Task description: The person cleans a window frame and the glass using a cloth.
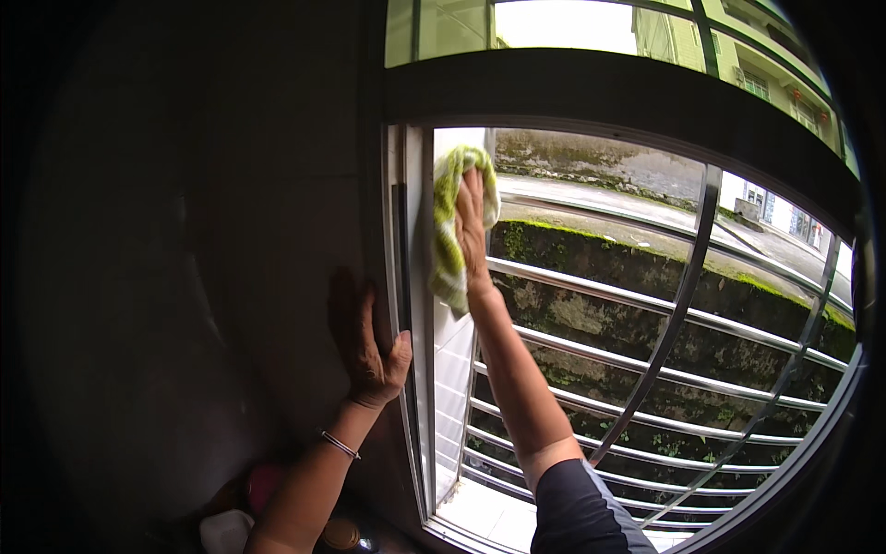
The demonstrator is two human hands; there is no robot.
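Observation:
My right hand [472, 228] reaches through the open window and presses a green and white cloth [450, 249] against the white tiled side [453, 353] of the window opening, high up. The cloth hangs down past the wrist. My left hand [374, 350] rests flat on the dark wall beside the window frame [419, 388], fingers apart, thumb at the frame's edge, holding nothing. A thin bracelet [340, 444] circles the left wrist.
Metal security bars [595, 277] cross the opening outside, with a mossy wall [574, 311] beyond them. A thick dark crossbar [588, 83] spans above. At the lower left stand a white container [226, 532] and a round lidded jar [341, 534].

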